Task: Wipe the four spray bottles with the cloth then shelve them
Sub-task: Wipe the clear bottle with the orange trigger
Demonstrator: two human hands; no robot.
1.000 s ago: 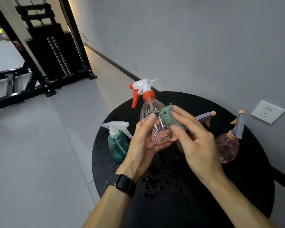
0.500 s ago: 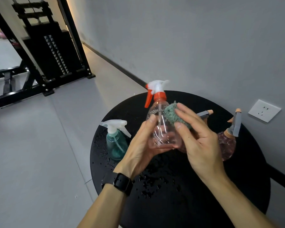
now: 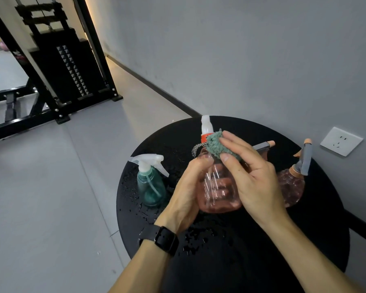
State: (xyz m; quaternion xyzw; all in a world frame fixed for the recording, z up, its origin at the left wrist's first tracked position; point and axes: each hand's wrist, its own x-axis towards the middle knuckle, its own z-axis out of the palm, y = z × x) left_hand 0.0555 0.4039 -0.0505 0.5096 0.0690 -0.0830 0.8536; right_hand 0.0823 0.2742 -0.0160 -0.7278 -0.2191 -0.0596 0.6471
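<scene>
Pink clear bottle (image 3: 218, 191): we hold it upright above the black round table (image 3: 304, 240), its white and orange spray head (image 3: 206, 129) pointing away from us.
Green cloth (image 3: 217, 144): we press it against the bottle's shoulder, just below the orange collar.
Left hand (image 3: 188, 191): our fingers curl round the bottle's body; a black watch (image 3: 164, 240) sits on the wrist.
Right hand (image 3: 249, 176): fingers and thumb pinch the cloth onto the bottle.
Teal bottle (image 3: 151, 182): stands on the table, just left of our left hand.
Two pink bottles with grey triggers: one (image 3: 292, 185) stands to the right; another (image 3: 263, 145) is mostly hidden behind our right hand.
Table surface: water droplets (image 3: 199, 237) scattered near our wrists.
Wall socket (image 3: 341, 141): on the grey wall, right.
</scene>
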